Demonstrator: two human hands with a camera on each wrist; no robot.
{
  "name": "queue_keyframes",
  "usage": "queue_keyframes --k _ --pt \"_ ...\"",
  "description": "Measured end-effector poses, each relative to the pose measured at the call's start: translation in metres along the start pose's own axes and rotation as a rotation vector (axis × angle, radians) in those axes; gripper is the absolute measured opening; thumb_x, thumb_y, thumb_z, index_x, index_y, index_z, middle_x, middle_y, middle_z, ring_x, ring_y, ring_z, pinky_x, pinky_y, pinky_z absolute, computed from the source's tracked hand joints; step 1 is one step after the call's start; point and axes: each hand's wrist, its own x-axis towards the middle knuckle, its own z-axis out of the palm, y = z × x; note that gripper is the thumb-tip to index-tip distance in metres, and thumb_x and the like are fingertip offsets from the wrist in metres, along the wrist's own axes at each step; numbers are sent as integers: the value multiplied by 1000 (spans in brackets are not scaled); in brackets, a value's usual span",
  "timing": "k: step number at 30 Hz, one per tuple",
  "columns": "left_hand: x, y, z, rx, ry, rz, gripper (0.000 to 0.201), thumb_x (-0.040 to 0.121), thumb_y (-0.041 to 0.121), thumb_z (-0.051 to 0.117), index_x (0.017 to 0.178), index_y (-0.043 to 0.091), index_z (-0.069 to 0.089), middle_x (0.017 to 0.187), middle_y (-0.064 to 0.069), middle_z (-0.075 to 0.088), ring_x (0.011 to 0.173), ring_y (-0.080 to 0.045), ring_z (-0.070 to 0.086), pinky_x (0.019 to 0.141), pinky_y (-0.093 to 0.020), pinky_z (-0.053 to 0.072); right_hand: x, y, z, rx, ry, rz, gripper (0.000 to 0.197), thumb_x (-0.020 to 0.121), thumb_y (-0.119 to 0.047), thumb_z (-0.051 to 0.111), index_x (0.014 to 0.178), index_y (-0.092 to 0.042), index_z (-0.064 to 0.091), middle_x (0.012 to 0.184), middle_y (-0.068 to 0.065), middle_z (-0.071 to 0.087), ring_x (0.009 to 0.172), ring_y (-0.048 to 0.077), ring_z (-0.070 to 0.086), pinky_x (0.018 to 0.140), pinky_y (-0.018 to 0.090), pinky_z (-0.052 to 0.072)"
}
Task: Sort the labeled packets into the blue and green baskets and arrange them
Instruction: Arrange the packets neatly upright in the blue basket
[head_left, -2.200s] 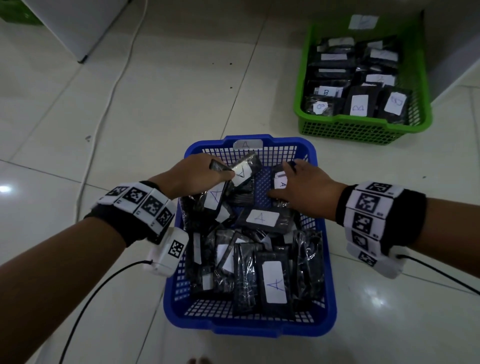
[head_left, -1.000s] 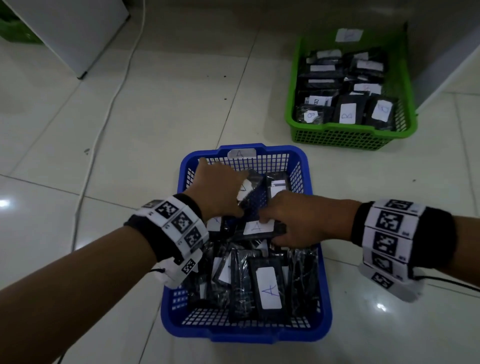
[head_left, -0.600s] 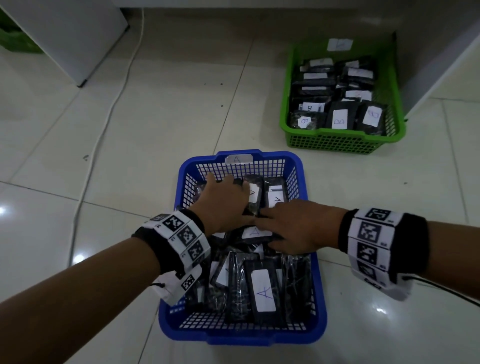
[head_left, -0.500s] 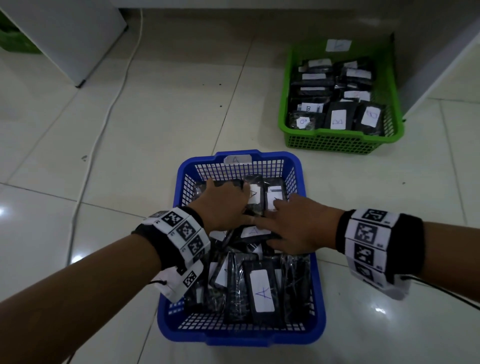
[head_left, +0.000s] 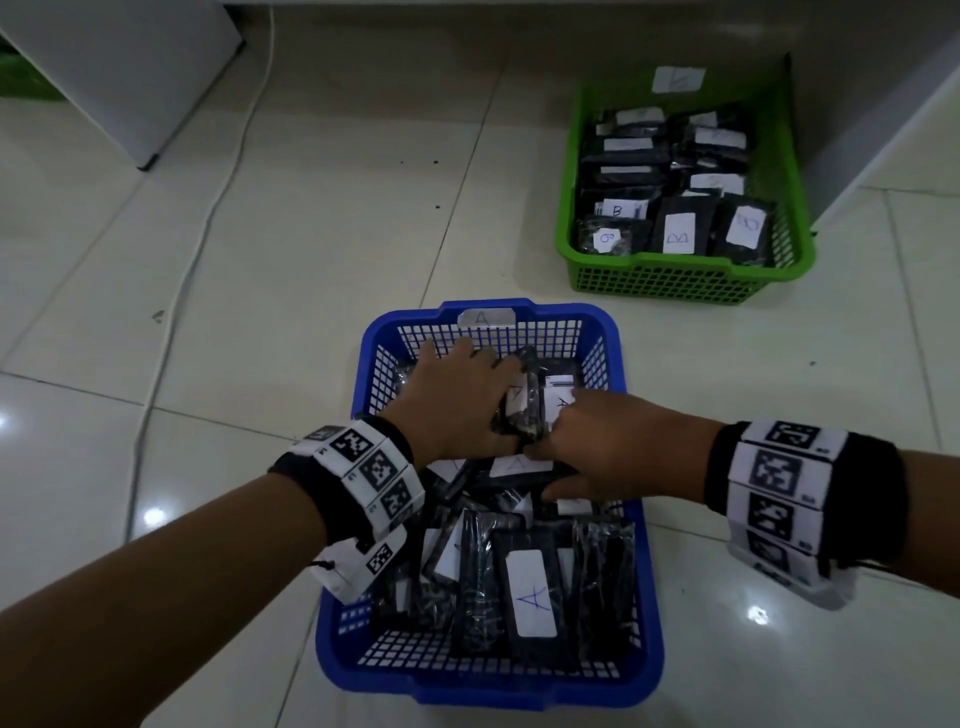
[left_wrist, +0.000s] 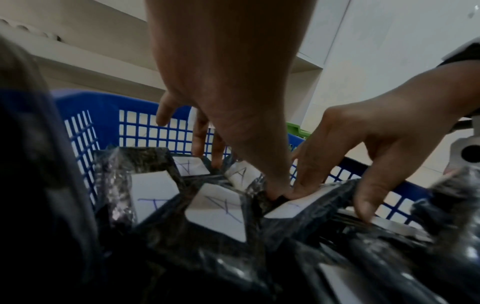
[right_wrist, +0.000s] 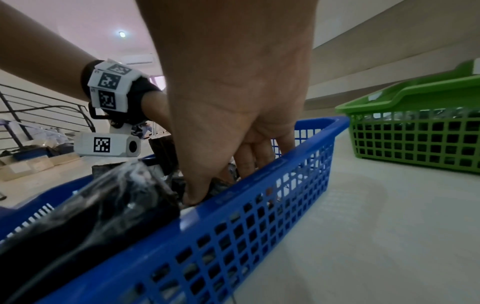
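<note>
The blue basket, tagged A, holds several black packets with white A labels, one lying flat at the front. Both hands are in its far half. My left hand reaches down over upright packets near the far wall, fingers behind them and thumb in front. My right hand pinches a flatter packet just behind, fingertips on its label and thumb on its near edge. The two hands touch. The green basket at the far right holds rows of B packets.
A white cable runs across the tiled floor on the left. A white cabinet stands at the far left, and a grey wall base rises right behind the green basket.
Both hands have moved to the basket's far end and come together. The packet in my left hand now stands upright near the far wall, and my right hand has drawn in beside it.
</note>
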Motion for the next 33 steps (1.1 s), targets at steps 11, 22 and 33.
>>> queue_keyframes --k 11,22,33 --pt "12 -1 4 160 20 147 67 96 69 36 155 37 29 159 6 35 141 -29 36 111 -59 32 -9 9 -7 445 62 43 39 88 -42 68 122 -23 66 115 -3 62 101 10 56 87 22 48" --pt "-16 11 -17 -988 47 -156 28 96 35 66 118 19 71 106 3 74 94 -12 69 89 -33 57 -13 43 -32 585 326 157 39 75 8 71 104 -17 64 109 -1 66 105 16 61 84 40 52" --pt "29 35 3 -1237 108 -431 19 91 20 72 97 3 77 97 -8 78 78 -22 76 81 -41 62 -24 26 -37 402 380 294 13 89 -15 65 98 -19 73 95 -4 73 86 13 67 81 36 54"
